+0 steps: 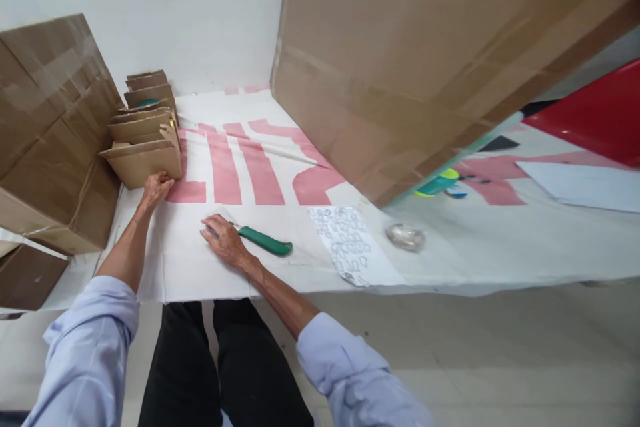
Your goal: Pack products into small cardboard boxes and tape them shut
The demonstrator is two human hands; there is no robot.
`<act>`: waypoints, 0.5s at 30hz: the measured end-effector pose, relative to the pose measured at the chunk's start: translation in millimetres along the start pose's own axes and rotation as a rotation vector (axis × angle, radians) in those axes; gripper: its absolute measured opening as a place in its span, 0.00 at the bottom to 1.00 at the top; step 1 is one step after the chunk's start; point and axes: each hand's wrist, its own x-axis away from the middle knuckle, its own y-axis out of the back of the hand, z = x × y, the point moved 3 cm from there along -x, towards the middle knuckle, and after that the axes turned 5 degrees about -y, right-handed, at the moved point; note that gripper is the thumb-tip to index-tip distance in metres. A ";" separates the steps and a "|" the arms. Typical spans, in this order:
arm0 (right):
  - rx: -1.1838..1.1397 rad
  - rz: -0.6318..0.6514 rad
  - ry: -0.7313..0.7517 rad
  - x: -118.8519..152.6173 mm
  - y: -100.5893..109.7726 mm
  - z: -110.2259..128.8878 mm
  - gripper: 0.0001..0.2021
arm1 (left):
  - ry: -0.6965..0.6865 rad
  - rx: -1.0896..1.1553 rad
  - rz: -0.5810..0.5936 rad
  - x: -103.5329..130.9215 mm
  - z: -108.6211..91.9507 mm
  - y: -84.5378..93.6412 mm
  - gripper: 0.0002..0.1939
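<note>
My left hand (156, 190) is at the lower front corner of a small cardboard organizer (145, 163) with several upright dividers. Its fingers are bent and closed against that corner. On the cloth to the right lies my right hand (225, 240), palm down with the fingers stretched forward and a little apart. Beside it is a tool with a green handle (265, 240). The metal end of this tool runs toward my right hand and is partly hidden, so its kind is unclear.
Large cardboard boxes (55, 133) stand at the left. A big cardboard panel (400, 73) leans across the back right. Nearer are a sheet with drawn shapes (345, 243), a clear roundish item (406, 237) and a green-yellow object (437, 183). White cloth with red print (190, 247) covers the table.
</note>
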 end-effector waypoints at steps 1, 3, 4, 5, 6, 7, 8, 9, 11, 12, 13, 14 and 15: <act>0.012 0.006 0.006 -0.4 -0.2 2.1 0.12 | -0.016 -0.004 0.024 6.3 -4.7 0.1 0.21; 0.035 0.013 0.015 -1.0 -0.2 7.9 0.12 | -0.049 -0.027 0.071 27.1 -13.8 1.2 0.23; 0.045 0.016 0.021 -0.9 0.4 11.4 0.12 | -0.065 -0.038 0.091 41.1 -17.8 2.2 0.22; 0.053 0.017 0.029 0.0 2.0 15.3 0.12 | -0.080 -0.049 0.108 57.1 -21.2 3.4 0.21; 0.060 0.012 0.039 1.7 4.9 19.2 0.12 | -0.093 -0.060 0.119 74.4 -24.0 5.0 0.20; 0.071 -0.001 0.052 4.6 9.5 22.9 0.12 | -0.103 -0.070 0.127 92.7 -26.1 6.9 0.18; 0.090 -0.024 0.065 8.9 15.9 25.9 0.12 | -0.112 -0.079 0.131 111.3 -27.7 9.2 0.17; 0.121 -0.054 0.076 14.5 24.0 27.7 0.12 | -0.118 -0.088 0.132 130.0 -28.7 11.7 0.16; 0.223 -0.122 0.074 29.3 43.4 26.4 0.13 | -0.128 -0.107 0.127 165.9 -29.9 16.9 0.14; 0.290 -0.150 0.055 37.9 53.5 23.1 0.13 | -0.132 -0.117 0.120 182.6 -30.5 19.0 0.14; 0.365 -0.172 0.021 46.9 63.0 18.0 0.13 | -0.138 -0.129 0.112 198.4 -31.4 20.3 0.14; 0.437 -0.184 -0.020 55.9 71.2 11.9 0.13 | -0.144 -0.141 0.101 213.2 -32.8 20.5 0.14; 0.505 -0.186 -0.061 64.8 77.7 5.5 0.13 | -0.152 -0.154 0.089 227.1 -34.9 19.5 0.14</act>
